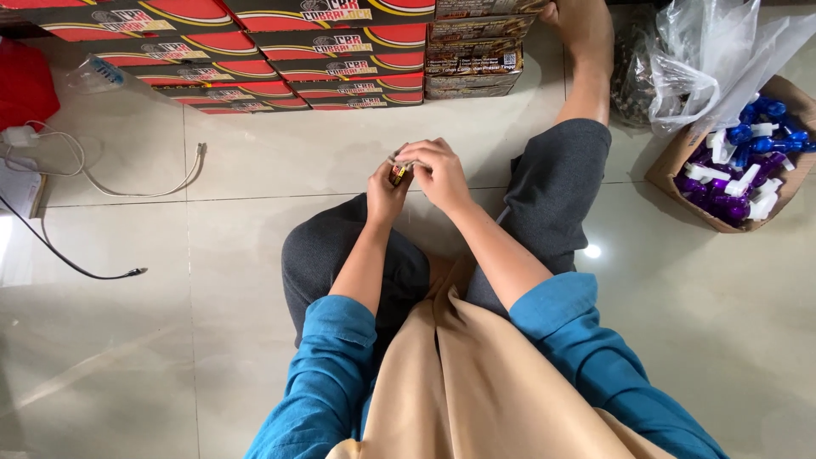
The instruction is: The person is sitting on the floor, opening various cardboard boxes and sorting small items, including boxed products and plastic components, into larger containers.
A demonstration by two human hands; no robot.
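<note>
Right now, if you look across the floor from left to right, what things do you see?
White cable → left hand → small object pinched between both hands → right hand → clear plastic bag → cardboard box of purple and blue parts.

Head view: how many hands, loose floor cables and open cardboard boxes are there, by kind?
Hands: 2, left hand and right hand, both pinching a small item
Cables: 2, white cable and black cable
Open cardboard box: 1
Total: 5
</note>
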